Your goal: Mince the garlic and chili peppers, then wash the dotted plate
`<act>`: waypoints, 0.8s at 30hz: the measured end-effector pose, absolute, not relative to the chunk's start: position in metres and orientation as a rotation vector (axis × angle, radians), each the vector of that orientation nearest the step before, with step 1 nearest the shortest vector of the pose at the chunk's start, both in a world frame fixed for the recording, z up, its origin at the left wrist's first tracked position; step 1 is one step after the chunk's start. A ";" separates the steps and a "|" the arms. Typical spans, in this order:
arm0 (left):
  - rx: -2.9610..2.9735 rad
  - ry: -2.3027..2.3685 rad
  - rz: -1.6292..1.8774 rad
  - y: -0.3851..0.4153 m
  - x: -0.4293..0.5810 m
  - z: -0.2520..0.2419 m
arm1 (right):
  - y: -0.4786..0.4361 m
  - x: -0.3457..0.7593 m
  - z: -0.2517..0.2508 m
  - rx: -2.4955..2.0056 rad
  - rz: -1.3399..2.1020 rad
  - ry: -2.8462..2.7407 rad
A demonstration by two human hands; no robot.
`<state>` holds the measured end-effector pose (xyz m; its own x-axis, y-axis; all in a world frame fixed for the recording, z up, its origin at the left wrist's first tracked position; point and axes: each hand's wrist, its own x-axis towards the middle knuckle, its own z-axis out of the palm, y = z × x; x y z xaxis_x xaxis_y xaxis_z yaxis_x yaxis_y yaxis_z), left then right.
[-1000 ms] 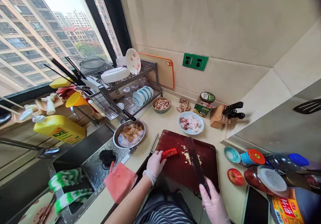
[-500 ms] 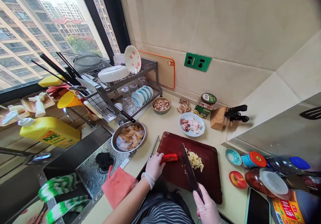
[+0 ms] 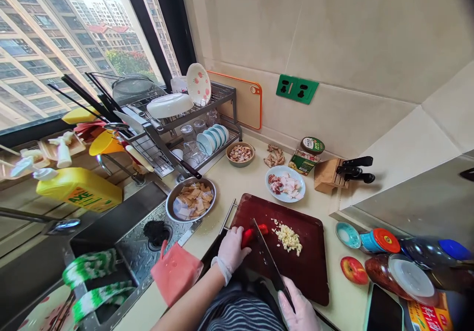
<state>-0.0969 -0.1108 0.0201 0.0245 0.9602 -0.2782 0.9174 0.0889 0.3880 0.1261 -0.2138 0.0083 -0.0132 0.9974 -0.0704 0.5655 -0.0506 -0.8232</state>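
Observation:
My left hand (image 3: 231, 248), in a thin clear glove, is closed on a red chili pepper (image 3: 252, 234) lying on the dark red cutting board (image 3: 303, 271). My gloved right hand (image 3: 299, 310) grips the handle of a large kitchen knife (image 3: 267, 260). The blade rests across the pepper near its right end. A small pile of chopped garlic (image 3: 288, 236) sits on the board just right of the blade.
Behind the board: a blue plate of sliced meat (image 3: 285, 184), a bowl of garlic cloves (image 3: 240, 153), a jar (image 3: 306, 155), a knife block (image 3: 327, 175). A metal pan of sliced tofu (image 3: 191, 199) sits by the sink (image 3: 137, 242). Bottles, an apple (image 3: 352, 269) and a phone (image 3: 382, 312) crowd the right.
The knife has swung left from beside the garlic pile onto the red pepper. My left hand stays on the pepper. The camera view has shifted slightly.

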 end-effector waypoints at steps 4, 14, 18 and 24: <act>1.852 1.934 0.121 -0.121 -0.098 0.013 | -0.214 0.128 0.007 -1.745 0.943 -1.819; 1.917 1.901 0.238 -0.123 -0.097 -0.007 | -0.147 0.073 0.048 -2.075 0.828 -2.310; 1.866 1.883 0.269 -0.125 -0.100 -0.005 | -0.136 0.062 0.035 -2.045 0.819 -2.306; 1.603 1.971 0.506 -0.105 -0.128 0.008 | -0.160 0.097 0.001 -1.798 0.837 -1.935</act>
